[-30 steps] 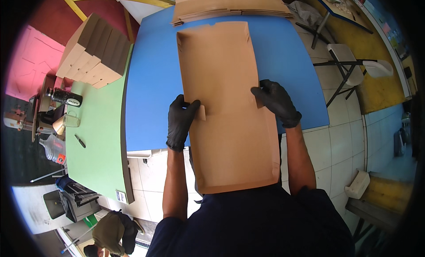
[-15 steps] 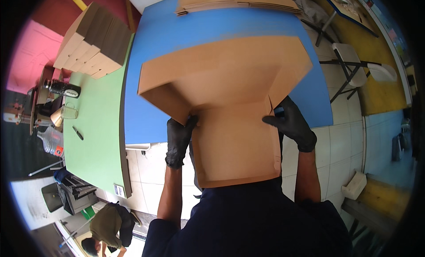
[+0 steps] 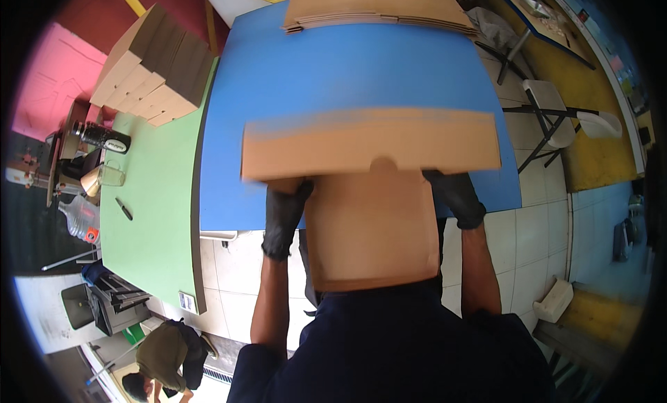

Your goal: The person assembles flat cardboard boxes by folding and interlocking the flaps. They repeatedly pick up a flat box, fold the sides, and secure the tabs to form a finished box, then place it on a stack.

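White floor tiles (image 3: 535, 229) are showing beneath the near edge of a blue table (image 3: 347, 76); a flat brown cardboard box (image 3: 372, 194) is hanging upright over that edge, its top flap blurring as it is folding outward; the black-gloved left hand (image 3: 283, 219) is gripping its left side, the right hand (image 3: 457, 198) clasping its right; farther off, a stack of flat cardboard (image 3: 375, 7) is lying on the table's far end; folded boxes (image 3: 149, 62) are sitting on the green table (image 3: 156, 201) at left.
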`<action>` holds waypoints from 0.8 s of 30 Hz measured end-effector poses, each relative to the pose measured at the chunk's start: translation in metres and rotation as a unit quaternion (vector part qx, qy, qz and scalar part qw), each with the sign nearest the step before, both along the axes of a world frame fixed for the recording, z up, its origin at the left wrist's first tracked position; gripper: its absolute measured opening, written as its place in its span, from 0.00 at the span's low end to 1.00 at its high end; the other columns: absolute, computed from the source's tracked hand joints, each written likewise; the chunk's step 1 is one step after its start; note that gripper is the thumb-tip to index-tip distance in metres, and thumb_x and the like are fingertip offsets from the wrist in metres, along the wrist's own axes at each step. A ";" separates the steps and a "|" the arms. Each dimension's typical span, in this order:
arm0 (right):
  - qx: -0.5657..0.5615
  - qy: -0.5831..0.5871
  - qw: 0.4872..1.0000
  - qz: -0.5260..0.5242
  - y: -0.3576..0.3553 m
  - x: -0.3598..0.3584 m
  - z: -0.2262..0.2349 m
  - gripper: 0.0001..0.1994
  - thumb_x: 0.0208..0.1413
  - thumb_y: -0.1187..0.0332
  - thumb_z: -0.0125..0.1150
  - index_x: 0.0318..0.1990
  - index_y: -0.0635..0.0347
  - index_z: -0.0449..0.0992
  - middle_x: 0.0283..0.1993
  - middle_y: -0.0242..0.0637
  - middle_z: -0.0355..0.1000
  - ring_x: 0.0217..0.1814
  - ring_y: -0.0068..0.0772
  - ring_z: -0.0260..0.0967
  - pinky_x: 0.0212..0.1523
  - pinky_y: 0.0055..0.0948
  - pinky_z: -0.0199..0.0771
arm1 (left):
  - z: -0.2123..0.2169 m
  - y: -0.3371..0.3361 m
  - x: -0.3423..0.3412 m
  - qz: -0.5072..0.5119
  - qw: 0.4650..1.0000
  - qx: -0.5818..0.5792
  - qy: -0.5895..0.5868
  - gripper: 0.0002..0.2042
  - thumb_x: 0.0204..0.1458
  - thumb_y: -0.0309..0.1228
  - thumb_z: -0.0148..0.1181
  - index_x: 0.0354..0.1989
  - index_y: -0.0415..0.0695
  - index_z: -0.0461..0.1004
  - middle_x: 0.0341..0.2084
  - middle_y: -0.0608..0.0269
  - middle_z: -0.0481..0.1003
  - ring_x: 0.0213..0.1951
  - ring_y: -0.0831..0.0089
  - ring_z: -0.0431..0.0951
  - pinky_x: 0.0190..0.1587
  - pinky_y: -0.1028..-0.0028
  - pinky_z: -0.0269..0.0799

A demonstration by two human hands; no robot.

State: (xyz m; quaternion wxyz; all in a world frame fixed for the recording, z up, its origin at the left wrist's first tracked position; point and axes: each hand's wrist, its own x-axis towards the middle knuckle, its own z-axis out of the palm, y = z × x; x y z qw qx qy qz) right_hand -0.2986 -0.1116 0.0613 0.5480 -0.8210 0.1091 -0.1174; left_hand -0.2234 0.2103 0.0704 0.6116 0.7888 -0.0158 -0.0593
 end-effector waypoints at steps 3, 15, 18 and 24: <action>-0.118 -0.076 0.988 -0.064 0.002 0.045 -0.003 0.12 0.55 0.70 0.60 0.45 0.67 0.78 0.37 0.53 0.79 0.38 0.52 0.79 0.39 0.46 0.77 | 0.002 -0.016 0.029 -0.008 0.994 0.022 -0.107 0.18 0.53 0.25 0.67 0.52 0.35 0.74 0.45 0.55 0.78 0.45 0.66 0.79 0.50 0.64 0.74; -0.185 -0.128 0.974 0.023 0.035 0.130 -0.017 0.18 0.58 0.61 0.60 0.50 0.65 0.77 0.33 0.54 0.78 0.34 0.55 0.78 0.35 0.49 0.77 | -0.006 -0.148 0.116 -0.187 0.982 0.023 0.029 0.13 0.58 0.36 0.66 0.37 0.35 0.82 0.26 0.62 0.79 0.27 0.76 0.77 0.32 0.74 0.73; -0.030 -0.020 0.995 0.098 0.019 0.124 -0.005 0.21 0.61 0.57 0.63 0.52 0.66 0.77 0.31 0.46 0.78 0.31 0.40 0.77 0.33 0.40 0.75 | -0.019 -0.152 0.135 -0.212 0.974 0.003 0.075 0.15 0.57 0.38 0.67 0.37 0.35 0.83 0.24 0.66 0.77 0.24 0.80 0.73 0.28 0.77 0.69; 0.074 0.027 0.995 0.064 0.004 0.125 0.012 0.21 0.64 0.57 0.63 0.54 0.66 0.79 0.31 0.37 0.78 0.29 0.22 0.71 0.31 0.29 0.72 | -0.017 -0.150 0.137 -0.240 0.968 0.007 0.073 0.14 0.55 0.37 0.68 0.37 0.36 0.83 0.24 0.68 0.76 0.24 0.82 0.73 0.28 0.79 0.68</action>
